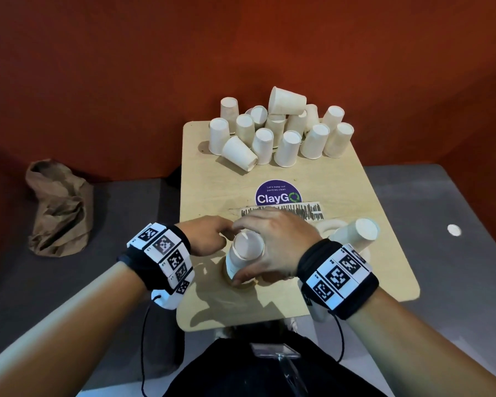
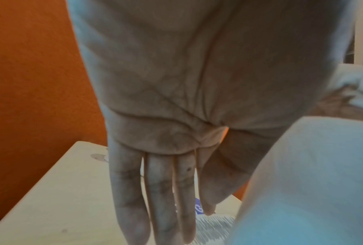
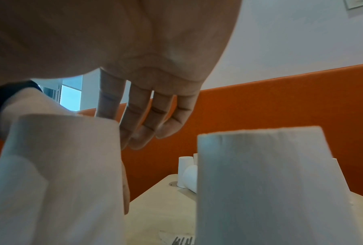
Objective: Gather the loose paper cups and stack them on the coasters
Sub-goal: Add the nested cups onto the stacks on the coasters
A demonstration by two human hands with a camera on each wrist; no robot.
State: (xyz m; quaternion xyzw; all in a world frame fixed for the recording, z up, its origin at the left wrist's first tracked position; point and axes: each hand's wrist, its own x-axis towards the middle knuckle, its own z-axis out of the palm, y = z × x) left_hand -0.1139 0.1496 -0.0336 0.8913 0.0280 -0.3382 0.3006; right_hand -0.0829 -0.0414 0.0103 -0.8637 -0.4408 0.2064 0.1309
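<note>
While the right hand (image 1: 272, 245) is curled round the upturned cup stack (image 1: 244, 255) and the left hand (image 1: 209, 237) rests flat-fingered beside it, the stack should be centred on its coaster (image 1: 242, 285) before release.

Black wristbands (image 1: 338, 279) bearing white square-code tags, thin black cords (image 1: 145, 339) dangling.

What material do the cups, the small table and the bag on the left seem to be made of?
Cups: matte off-white paper, judging by the thin walls and rolled rims.
Small table: pale wood, probably plywood, with a smooth matte finish and faint grain.
Bag: brown kraft paper, dull, heavily crumpled.
</note>
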